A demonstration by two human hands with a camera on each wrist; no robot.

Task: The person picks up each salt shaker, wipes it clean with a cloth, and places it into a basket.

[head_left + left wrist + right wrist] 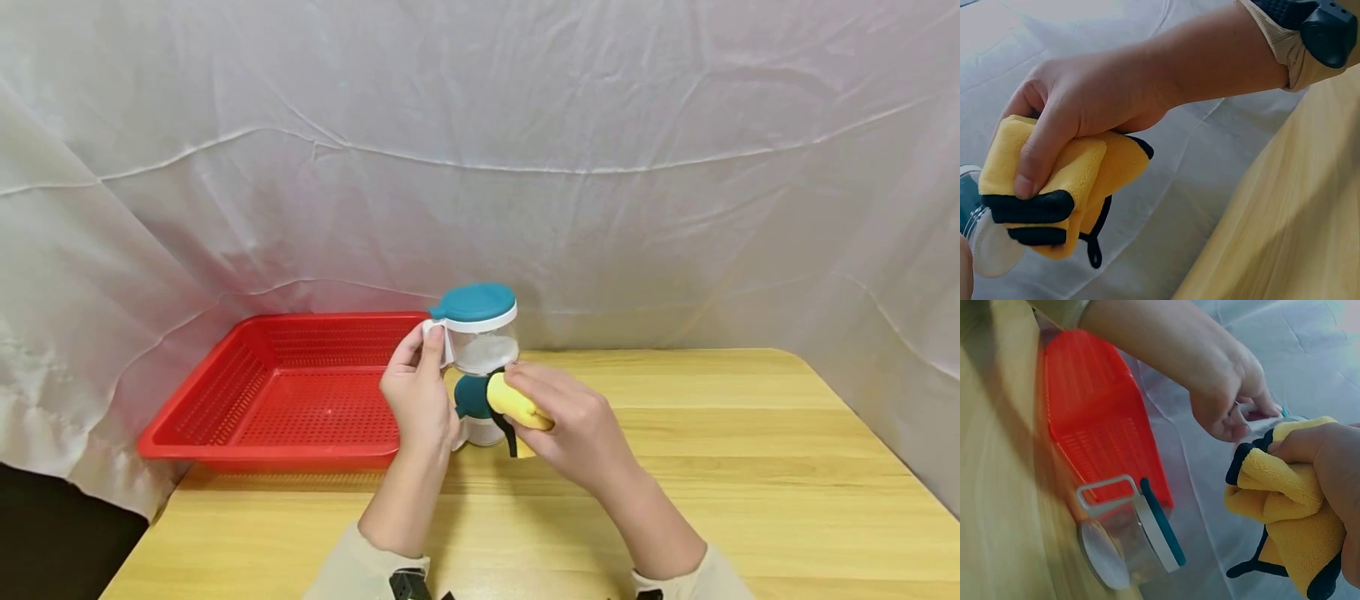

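Observation:
My left hand [422, 392] grips the white handle of a clear seasoning jar [483, 348] with a teal lid and white powder inside, raised above the table. In my right hand [581, 421] is a folded yellow cloth [1054, 162] with black edging and a small loop. The cloth is close below the raised jar; whether it touches cannot be told. A second seasoning jar [1125, 540], also teal-lidded with white contents, stands on the table beneath the hands. In the head view the cloth partly hides it. The right wrist view shows the left hand's fingers curled at the handle.
A red perforated plastic basket [300, 454] sits at the left of the wooden table [720, 483], beside the standing jar. Pale draped fabric [480, 167] rises behind the table and along both sides.

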